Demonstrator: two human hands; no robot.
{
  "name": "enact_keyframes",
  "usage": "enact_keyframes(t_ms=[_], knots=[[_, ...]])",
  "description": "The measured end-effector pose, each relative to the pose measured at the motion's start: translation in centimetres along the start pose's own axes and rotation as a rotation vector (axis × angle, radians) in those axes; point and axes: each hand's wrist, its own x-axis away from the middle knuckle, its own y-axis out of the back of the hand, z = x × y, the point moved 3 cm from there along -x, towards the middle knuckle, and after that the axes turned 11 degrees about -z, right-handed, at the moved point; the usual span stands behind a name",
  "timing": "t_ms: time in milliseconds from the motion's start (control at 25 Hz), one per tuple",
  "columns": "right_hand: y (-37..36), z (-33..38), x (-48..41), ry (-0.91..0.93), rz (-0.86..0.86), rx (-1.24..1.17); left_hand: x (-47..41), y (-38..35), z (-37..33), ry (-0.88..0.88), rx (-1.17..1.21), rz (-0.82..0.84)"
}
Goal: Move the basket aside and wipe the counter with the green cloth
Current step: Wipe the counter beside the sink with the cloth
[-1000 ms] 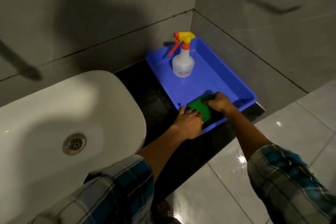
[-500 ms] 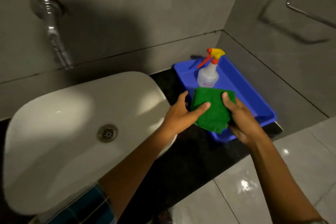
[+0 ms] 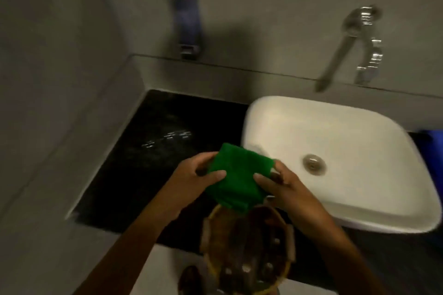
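Left hand [image 3: 191,179] and right hand [image 3: 285,189] each have a closed grip on the folded green cloth [image 3: 236,177], thumbs on top, above the basket [image 3: 247,251] on the black worktop [image 3: 153,151].

A: The basket [image 3: 247,246] near the counter's [image 3: 143,163] front edge — can you read what's inside?

B: No, it's smeared; the green cloth [image 3: 236,178] covers its far rim. A blue thing [image 3: 432,141] is cut off by the right edge — unidentifiable.
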Motion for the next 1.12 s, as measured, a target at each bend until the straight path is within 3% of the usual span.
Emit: enact_keyframes(t_ms=[120,240,320,400,520,640,800,960,1120], knots=[[-12.5,-5.1,-3.7,-0.124,0.079,0.219,1.5,10.9,6.9,0.072,-0.143,-0.299],[-21.7,-9.2,-6.1,-0.239,0.182,0.288,2.1,17.5,11.6,0.141,-0.408,-0.484],[-25.0,-11.3,-7.2,-0.197,0.167,0.389,2.3,20.5,13.2,0.084,-0.56,-0.606],[-25.2,-11.8,-8.9,-0.021,0.015,0.554,2.2,21.5,14.0,-0.064,-0.762,-0.683],[-20.8,-10.5,-12.7,0.217,-0.339,0.78,1.0,19.6,15.8,-0.207,-0.905,-0.534],[-15.0,-9.6,-17.0,0.337,-0.611,1.121,-0.6,18.6,19.1,-0.147,-1.068,-0.366],[-10.1,-11.6,-21.1,0.171,-0.688,1.244,-2.5,18.9,21.8,-0.175,-1.156,-0.329],[-10.2,-13.8,-21.9,0.305,-0.874,1.291,-7.7,18.7,20.9,-0.174,-1.132,-0.413],[-9.7,-14.1,-22.3,0.307,-0.93,1.305,-17.0,15.3,17.6,-0.199,-1.086,-0.433]])
